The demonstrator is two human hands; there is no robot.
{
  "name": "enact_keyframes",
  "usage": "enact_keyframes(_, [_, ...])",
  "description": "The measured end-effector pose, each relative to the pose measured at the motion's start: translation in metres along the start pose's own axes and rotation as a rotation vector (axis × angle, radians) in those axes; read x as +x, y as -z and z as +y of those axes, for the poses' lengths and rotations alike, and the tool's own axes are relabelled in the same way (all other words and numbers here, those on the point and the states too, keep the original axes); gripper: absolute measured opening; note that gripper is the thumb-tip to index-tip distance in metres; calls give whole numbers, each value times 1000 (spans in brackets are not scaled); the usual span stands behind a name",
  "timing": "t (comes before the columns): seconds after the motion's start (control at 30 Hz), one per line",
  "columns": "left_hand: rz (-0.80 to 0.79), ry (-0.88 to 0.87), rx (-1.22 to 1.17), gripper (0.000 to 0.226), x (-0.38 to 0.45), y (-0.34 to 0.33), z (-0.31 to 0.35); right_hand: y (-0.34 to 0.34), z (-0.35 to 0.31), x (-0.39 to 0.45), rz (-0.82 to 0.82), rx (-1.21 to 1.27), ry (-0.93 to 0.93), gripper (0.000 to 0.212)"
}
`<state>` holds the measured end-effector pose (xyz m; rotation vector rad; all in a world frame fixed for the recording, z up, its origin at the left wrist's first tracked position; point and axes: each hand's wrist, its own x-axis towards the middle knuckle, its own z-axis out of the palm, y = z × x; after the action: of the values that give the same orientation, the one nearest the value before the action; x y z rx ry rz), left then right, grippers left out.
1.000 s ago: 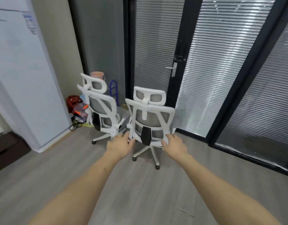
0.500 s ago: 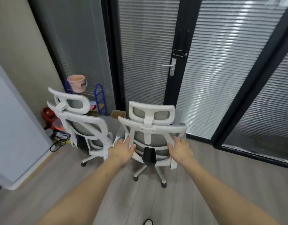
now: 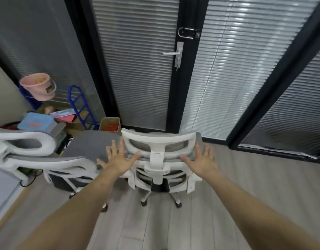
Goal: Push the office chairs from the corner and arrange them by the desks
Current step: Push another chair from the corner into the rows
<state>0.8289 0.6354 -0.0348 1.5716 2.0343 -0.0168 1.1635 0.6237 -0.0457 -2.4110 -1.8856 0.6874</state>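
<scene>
Two white-framed office chairs with grey mesh stand in the corner, backs toward me. The nearer chair [image 3: 160,156] is right in front of me. My left hand [image 3: 118,159] hovers with spread fingers at the left side of its headrest, and my right hand [image 3: 200,160] is spread at the right side. Both hands are open at the top of the backrest; I cannot tell whether they touch it. The second chair [image 3: 29,156] stands to the left, its seat close beside my left hand.
A glass door with blinds and a lever handle [image 3: 173,53] is straight ahead behind the chairs. Corner clutter at left: a pink bucket [image 3: 39,86], a blue rack [image 3: 81,107], boxes, a small bin [image 3: 110,124]. Grey wood floor extends to the right.
I have stepped closer to the chairs. My hands have left the sides of the backrest lower down, and now sit open with fingers spread up by the headrest.
</scene>
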Motion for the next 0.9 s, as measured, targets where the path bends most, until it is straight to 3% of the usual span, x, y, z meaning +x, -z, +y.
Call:
enact_keyframes(0.07, [-47, -26, 20, 123, 12, -10, -8, -4, -1, 4, 12, -16, -25, 118])
enact_keyframes(0.43, [-78, -140, -62, 115, -1, -29, -34, -17, -7, -47, -10, -27, -150, 106])
enact_keyframes(0.8, [-296, -355, 95, 102, -62, -39, -66, -72, 2, -195, 46, 79, -437, 115])
enact_keyframes(0.9, [-359, -428, 142, 105, -84, -51, -77, -96, 6, -254, 78, 119, -519, 108])
